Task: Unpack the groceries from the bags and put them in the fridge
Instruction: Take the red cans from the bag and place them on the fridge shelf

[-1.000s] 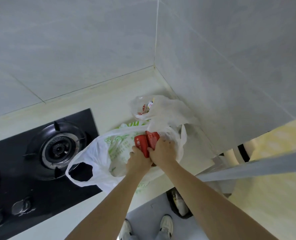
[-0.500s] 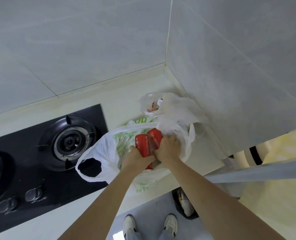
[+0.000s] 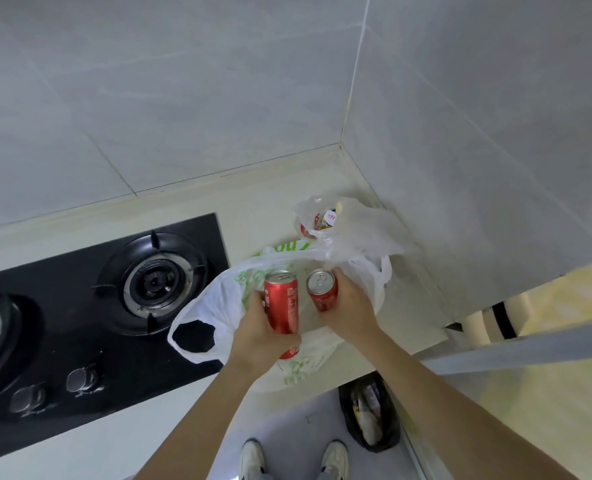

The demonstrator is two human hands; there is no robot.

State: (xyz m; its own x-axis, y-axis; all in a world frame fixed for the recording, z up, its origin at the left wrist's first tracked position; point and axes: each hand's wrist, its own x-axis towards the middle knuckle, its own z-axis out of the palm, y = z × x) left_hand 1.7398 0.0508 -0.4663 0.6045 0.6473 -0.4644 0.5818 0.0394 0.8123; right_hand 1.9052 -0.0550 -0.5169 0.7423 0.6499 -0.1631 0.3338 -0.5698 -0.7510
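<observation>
both forearms reach out from the bottom of the view over the counter (image 3: 266,209), elbows low, wrists bent slightly down. the left hand (image 3: 259,336) wraps a red can (image 3: 282,303), fingers curled round its left side and thumb underneath near the base, so the can tilts with its silver top pointing away from the person. a bit of another red thing (image 3: 289,353) peeks out just under that hand, too hidden to name. the right hand (image 3: 350,308) grips a second red can (image 3: 322,289), fingers curled over its far side, thumb hidden; the pull-tab lid faces up toward the camera. the two cans sit side by side, close but apart, both held above the open mouth of the white bag with green print (image 3: 218,306), which slumps on the counter edge beside the black gas hob (image 3: 79,306). behind it, touching the corner wall, a clear plastic bag (image 3: 353,233) holds small packaged items. down on the floor, white shoes (image 3: 253,459) and a dark bin (image 3: 370,414).
</observation>
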